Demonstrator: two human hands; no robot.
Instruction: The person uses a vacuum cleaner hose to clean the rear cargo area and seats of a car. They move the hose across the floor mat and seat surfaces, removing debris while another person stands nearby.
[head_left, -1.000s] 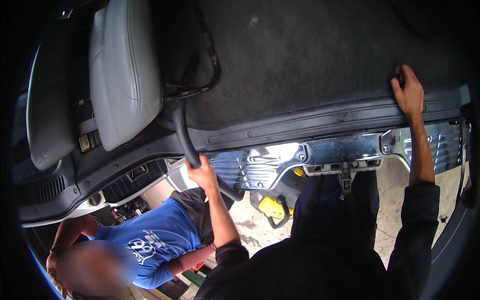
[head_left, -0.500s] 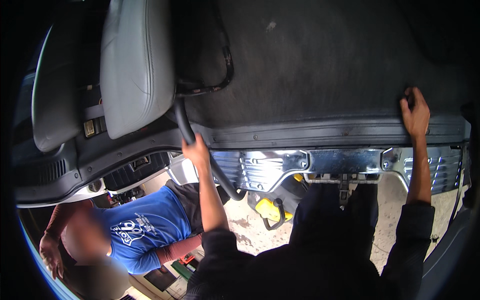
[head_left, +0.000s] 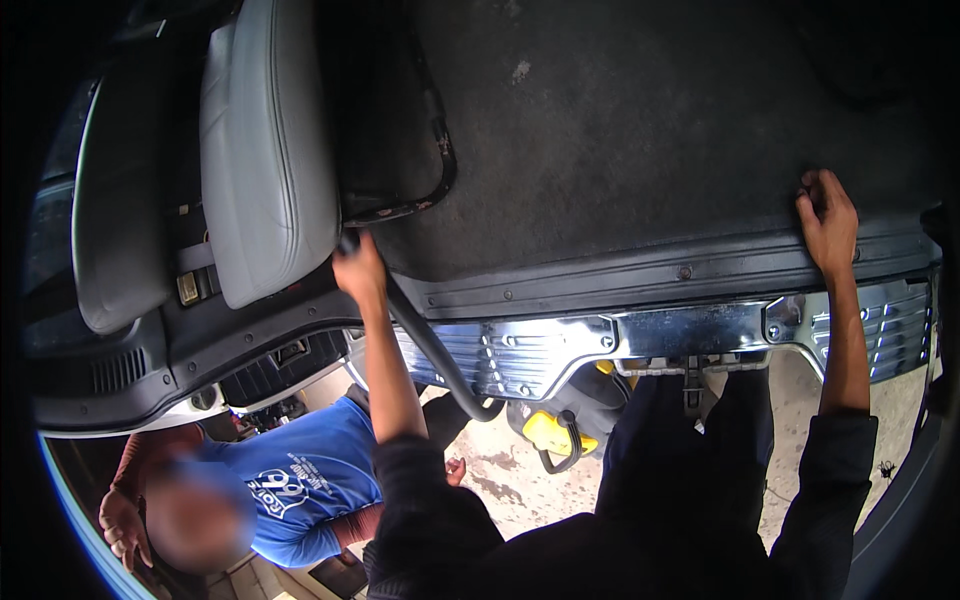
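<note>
My left hand point(head_left: 359, 270) is wrapped around the upper part of a black tube point(head_left: 437, 350), bent at its lower end. The hand is beside the lower end of a grey seat point(head_left: 280, 160), just below a black metal bar point(head_left: 425, 190). The tube slants down across the sill, and its upper tip is largely hidden by my hand and the seat. Over at the right, my right hand point(head_left: 828, 225) rests at the edge of the dark carpet point(head_left: 620, 130), fingers loosely bent, thumb apart, nothing visible in it.
A black trim strip point(head_left: 570, 280) and shiny metal sill point(head_left: 690, 332) edge the vehicle's floor. Below stands a yellow and dark grey machine point(head_left: 550, 432) with a handle. At lower left, a person in a blue shirt point(head_left: 310, 480) is close to my left arm.
My left hand has moved up and left with the tube, closer to the seat. My right hand stays nearly in place. The whole view has shifted slightly, and the person's arm has moved.
</note>
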